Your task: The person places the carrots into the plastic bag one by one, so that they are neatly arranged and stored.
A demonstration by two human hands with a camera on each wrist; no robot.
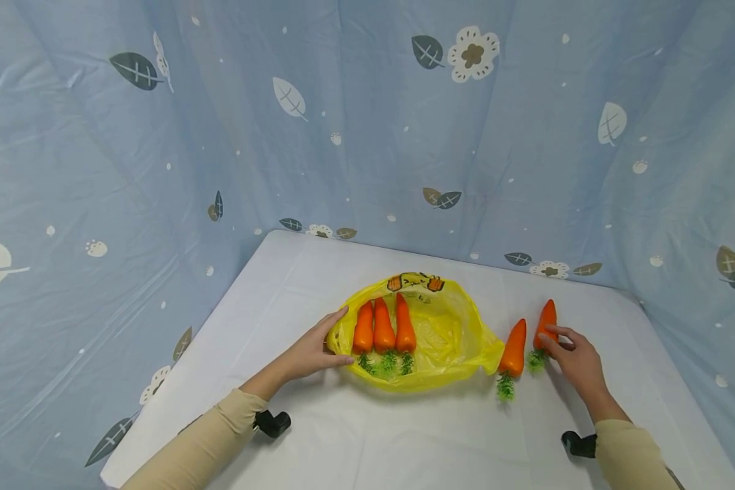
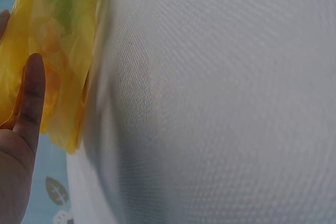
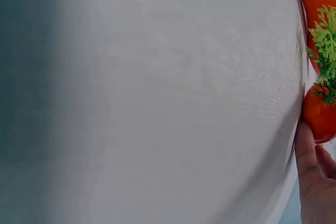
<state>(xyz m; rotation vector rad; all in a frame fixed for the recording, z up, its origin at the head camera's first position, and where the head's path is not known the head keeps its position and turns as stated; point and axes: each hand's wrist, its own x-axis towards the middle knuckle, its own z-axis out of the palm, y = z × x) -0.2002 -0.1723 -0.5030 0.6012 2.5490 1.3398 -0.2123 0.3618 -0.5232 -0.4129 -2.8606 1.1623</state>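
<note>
A yellow plastic bag (image 1: 444, 340) lies with its mouth spread wide. Inside its left half, three orange toy carrots (image 1: 383, 330) lie side by side, green tops toward me. Against the bag's left end rests my left hand (image 1: 312, 350), fingers and thumb spread; in the left wrist view the straight thumb presses the bag (image 2: 68, 3) from outside. My right hand (image 1: 583, 367) pinches another toy carrot (image 1: 547, 314) at the right, between thumb and fingers. The right wrist view shows the thumb touching that carrot's rounded end (image 3: 319, 114). A further carrot (image 1: 512, 350) lies between it and the bag.
A white cloth (image 1: 373, 435) covers the table. Pale blue curtains (image 1: 367, 136) with leaf and flower prints stand behind and along the sides. A black device (image 1: 273, 423) sits at the left wrist, another (image 1: 578, 444) at the right.
</note>
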